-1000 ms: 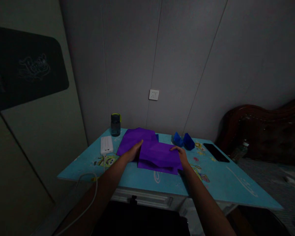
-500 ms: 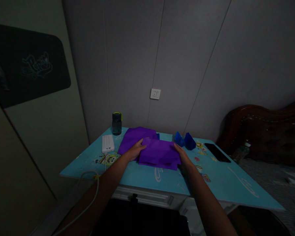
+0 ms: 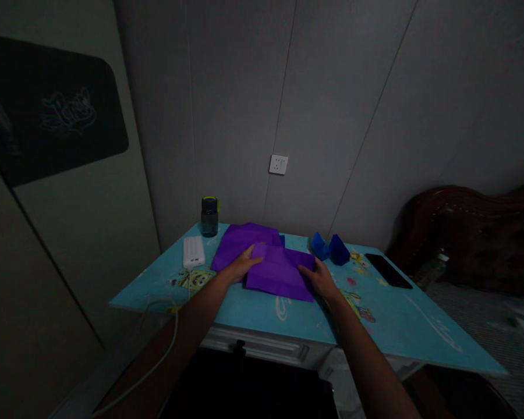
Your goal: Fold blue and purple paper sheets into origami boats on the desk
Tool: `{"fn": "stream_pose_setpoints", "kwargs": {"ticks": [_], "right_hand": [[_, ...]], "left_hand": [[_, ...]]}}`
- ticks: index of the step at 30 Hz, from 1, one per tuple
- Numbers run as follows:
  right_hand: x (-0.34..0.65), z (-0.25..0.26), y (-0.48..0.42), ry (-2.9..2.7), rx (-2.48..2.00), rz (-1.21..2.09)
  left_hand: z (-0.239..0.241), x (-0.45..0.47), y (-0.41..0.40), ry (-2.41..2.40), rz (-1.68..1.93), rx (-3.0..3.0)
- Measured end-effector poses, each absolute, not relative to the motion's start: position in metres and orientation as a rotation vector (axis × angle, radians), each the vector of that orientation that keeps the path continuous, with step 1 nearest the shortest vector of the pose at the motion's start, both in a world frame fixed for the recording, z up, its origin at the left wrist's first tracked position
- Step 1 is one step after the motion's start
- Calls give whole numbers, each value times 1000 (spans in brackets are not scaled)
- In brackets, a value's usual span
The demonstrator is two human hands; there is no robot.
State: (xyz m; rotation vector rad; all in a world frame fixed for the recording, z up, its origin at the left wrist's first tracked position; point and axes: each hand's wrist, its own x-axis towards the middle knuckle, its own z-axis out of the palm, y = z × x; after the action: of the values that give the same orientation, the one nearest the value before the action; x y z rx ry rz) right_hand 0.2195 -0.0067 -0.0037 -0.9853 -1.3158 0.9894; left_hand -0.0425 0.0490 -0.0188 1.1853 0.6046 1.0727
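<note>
A sheet of purple paper [image 3: 282, 273], apparently folded, is held between my two hands over the near middle of the table. My left hand [image 3: 243, 265] grips its left edge, thumb on top. At its right edge my right hand [image 3: 321, 277] pinches the paper, thumb over the front and the other fingers behind. More purple paper [image 3: 236, 241] lies flat behind and to the left, partly covered by the held sheet. Two folded blue paper shapes, one lighter [image 3: 320, 247] and one darker [image 3: 339, 250], stand beyond my right hand.
On the light blue table [image 3: 402, 326] a dark bottle [image 3: 209, 217] stands at the back left. Near it lies a white power bank [image 3: 194, 252] with a cable [image 3: 170, 343] running past my left arm. A black phone [image 3: 388, 270] lies on the right. Behind is a wall.
My right thumb has come over the front of the paper, and that hand has shifted slightly inward. The paper's lower edges look more even. My left hand keeps its hold.
</note>
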Motion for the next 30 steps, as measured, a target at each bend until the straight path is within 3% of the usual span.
{"fn": "stream_pose_setpoints", "kwargs": {"ticks": [10, 20, 26, 30], "right_hand": [[220, -6, -3, -1483, -1157, 577], [222, -5, 0, -1466, -1321, 465], [226, -11, 2, -1446, -1273, 677], [228, -10, 0, -1407, -1266, 808]], "left_hand": [[-20, -43, 46, 634, 1070, 1299], [-16, -43, 40, 618, 987, 1376], [-13, -40, 47, 622, 1046, 1224], [-1, -41, 54, 798, 1389, 1209]]}}
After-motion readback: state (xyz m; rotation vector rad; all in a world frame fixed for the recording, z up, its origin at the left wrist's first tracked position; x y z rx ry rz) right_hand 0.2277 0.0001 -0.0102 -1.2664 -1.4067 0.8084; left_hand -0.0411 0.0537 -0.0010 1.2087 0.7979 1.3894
